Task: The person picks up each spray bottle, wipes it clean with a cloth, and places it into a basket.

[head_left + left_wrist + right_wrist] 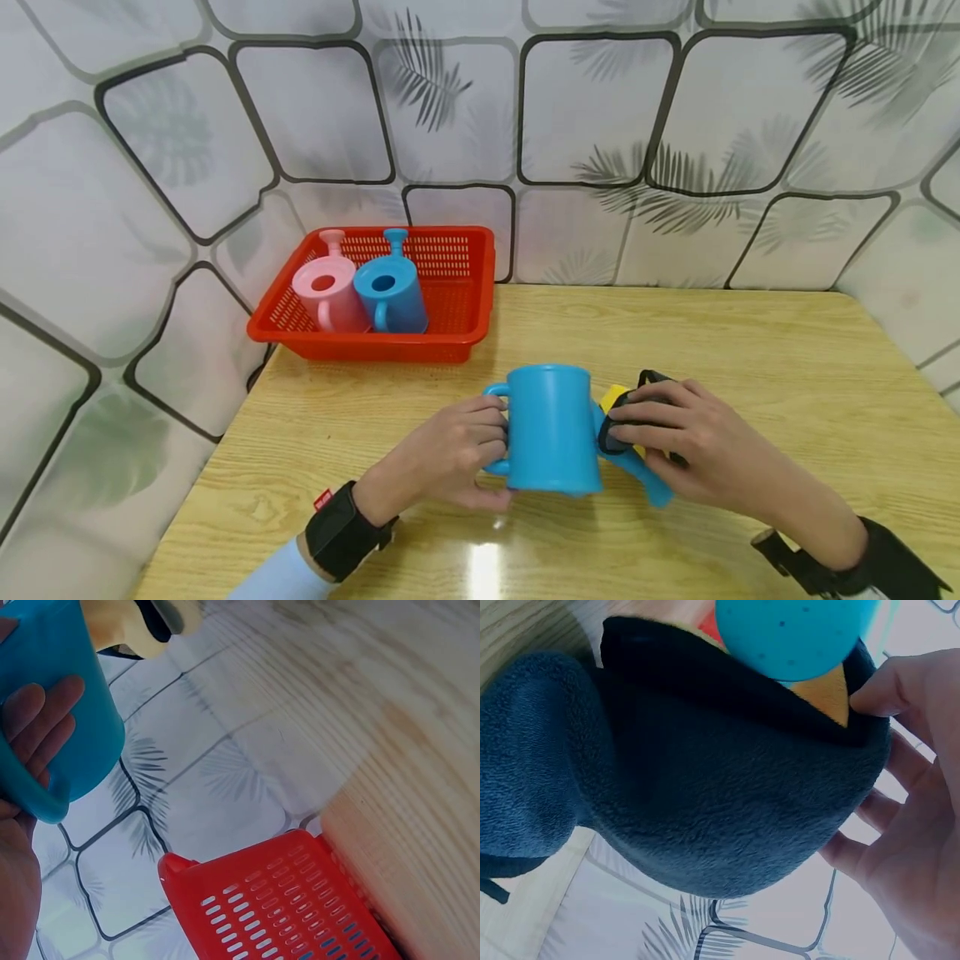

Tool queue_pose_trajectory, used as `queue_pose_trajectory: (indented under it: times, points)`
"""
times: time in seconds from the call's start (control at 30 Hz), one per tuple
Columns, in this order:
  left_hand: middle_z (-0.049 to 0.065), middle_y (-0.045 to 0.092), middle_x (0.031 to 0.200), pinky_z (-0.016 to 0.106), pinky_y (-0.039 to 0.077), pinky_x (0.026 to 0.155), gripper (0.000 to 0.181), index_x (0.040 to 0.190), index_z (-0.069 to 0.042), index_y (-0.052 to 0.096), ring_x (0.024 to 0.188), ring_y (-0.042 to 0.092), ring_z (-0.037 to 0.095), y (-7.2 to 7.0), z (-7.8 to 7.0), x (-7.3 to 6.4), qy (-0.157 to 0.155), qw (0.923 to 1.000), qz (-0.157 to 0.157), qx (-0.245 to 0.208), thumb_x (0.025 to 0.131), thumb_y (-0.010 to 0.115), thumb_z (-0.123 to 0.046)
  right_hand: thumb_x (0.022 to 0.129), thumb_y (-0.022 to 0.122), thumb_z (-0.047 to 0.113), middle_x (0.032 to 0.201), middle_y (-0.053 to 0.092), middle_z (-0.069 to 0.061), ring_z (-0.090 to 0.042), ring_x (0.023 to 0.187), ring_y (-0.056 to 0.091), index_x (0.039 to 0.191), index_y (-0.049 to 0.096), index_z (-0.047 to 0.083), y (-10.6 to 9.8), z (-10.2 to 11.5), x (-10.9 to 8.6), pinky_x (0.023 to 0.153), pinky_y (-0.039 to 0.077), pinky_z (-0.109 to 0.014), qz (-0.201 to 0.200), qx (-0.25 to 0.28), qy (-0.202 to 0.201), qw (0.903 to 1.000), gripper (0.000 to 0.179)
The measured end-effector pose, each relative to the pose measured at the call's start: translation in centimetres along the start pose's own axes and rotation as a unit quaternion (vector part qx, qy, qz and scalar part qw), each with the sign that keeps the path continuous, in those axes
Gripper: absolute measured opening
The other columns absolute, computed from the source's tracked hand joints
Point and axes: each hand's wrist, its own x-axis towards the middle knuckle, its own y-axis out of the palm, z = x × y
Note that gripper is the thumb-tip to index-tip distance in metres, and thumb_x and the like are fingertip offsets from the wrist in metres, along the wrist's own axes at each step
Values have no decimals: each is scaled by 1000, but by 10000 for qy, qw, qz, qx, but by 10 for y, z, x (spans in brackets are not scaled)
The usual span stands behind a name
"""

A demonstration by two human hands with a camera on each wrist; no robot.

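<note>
In the head view my left hand grips a blue watering can by its handle, at the can's left side. Its spout slants down to the right. My right hand holds a dark fleecy cloth with a yellow part, up against the spout side. In the right wrist view the cloth spreads wide, with thumb and fingers at its edge. A perforated blue disc overlaps its yellow part there. The left wrist view shows curled fingers between the handle and the can's wall.
At the back left of the wooden table stands a red plastic basket. Inside it, a pink watering can and another blue watering can stand side by side. A patterned wall covering rises behind the table.
</note>
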Motion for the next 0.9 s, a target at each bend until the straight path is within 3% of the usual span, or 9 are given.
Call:
queue_pose_trajectory:
  times: [0.27,0.7,0.9]
  points:
    - [-7,67,71,31,50,105,34,77,-15,69,82,62,11,-1,3,-5,-175,9998,40,44,73,85,-45,109,32,31,104,75,5,-20,100,62,97,77,24,-8,2,-14,96,39,-28,152,-1,85,9998,47]
    - [-8,69,73,31,51,104,33,78,-16,71,82,63,11,-3,1,-7,-112,9999,17,-8,72,85,-45,109,33,35,107,75,7,-19,103,63,100,77,28,-10,7,-17,94,40,-29,317,14,166,9994,45]
    - [-8,68,73,31,50,105,31,77,-16,70,82,63,10,-1,-4,-5,90,9999,4,110,76,81,-45,109,32,37,110,75,8,-18,103,62,104,77,27,-7,9,-15,93,40,-29,414,-13,200,9989,47]
